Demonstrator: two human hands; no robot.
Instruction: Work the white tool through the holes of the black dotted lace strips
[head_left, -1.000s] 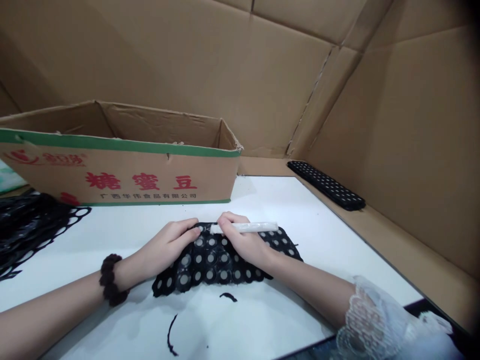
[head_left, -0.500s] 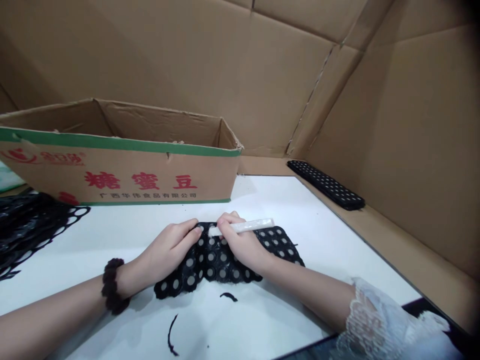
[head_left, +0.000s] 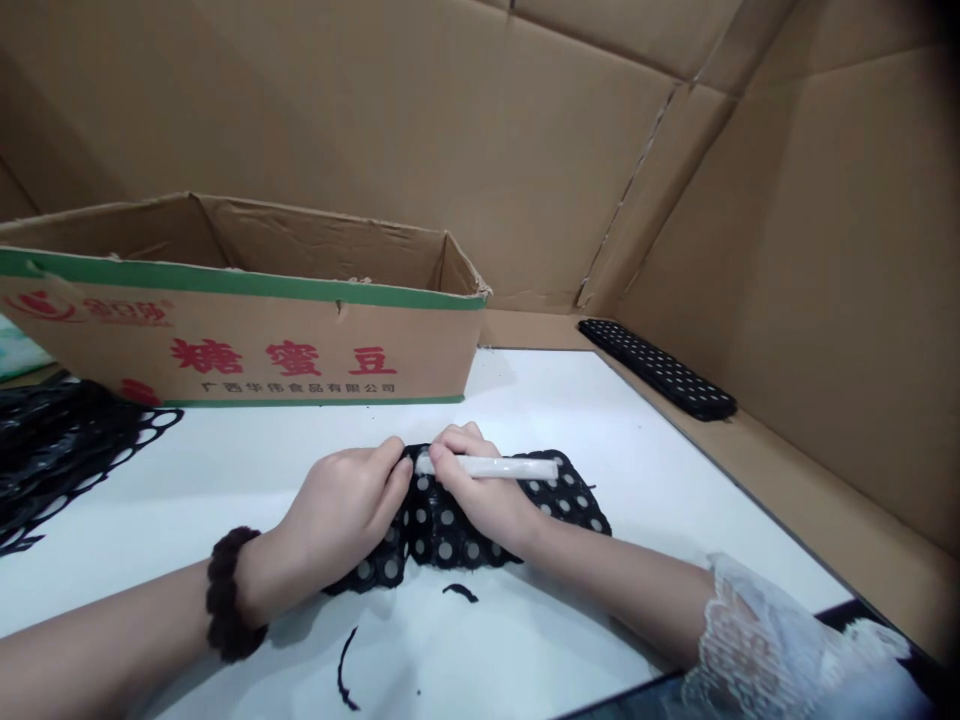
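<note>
A black sheet with rows of pale round dots (head_left: 445,518) lies bent on the white table under both hands. My left hand (head_left: 349,505) is closed on its left part, thumb and fingers pinching near the upper edge. In my right hand (head_left: 476,490) is a white stick-like tool (head_left: 517,467), held like a pen, its left end touching the sheet beside my left fingertips. The right part of the sheet shows beyond my right wrist. What the tool's tip does to the sheet is too small to make out.
An open cardboard box (head_left: 315,345) stands at the back left. Black perforated scrap (head_left: 67,455) is heaped beside it. More dotted black sheets (head_left: 660,370) rest by the right cardboard wall. Thin black scraps (head_left: 345,670) lie on the white table (head_left: 525,640) near me.
My left hand has shifted slightly right and turned over more of the sheet's left part. The white tool has tilted to nearly level, its tip closer to my left fingers.
</note>
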